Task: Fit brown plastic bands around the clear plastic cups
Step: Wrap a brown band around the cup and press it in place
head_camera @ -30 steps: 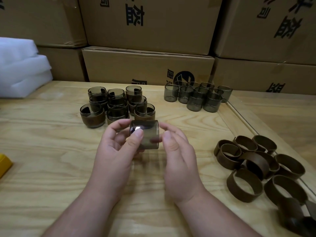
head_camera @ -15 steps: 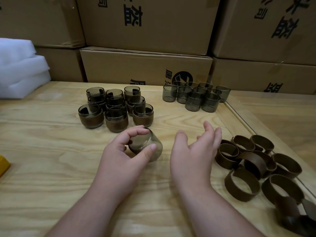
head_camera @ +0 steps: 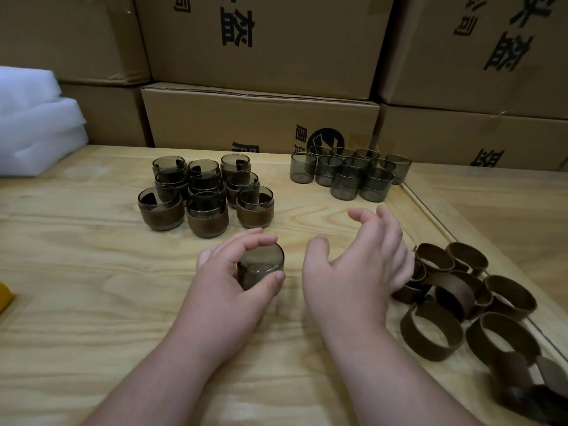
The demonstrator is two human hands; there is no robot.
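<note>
Just below the middle of the frame, your left hand (head_camera: 233,281) holds a bare clear cup (head_camera: 260,270), thumb and curled fingers wrapped round its sides. Your right hand (head_camera: 356,272) is beside it, fingers spread loosely and holding nothing, its far edge at the heap of brown bands (head_camera: 461,299) lying at the right. Above your left hand stands a cluster of banded cups (head_camera: 206,195); unbanded cups (head_camera: 350,175) sit upper right of centre on the wooden table (head_camera: 76,272), in front of stacked cardboard boxes (head_camera: 261,118).
</note>
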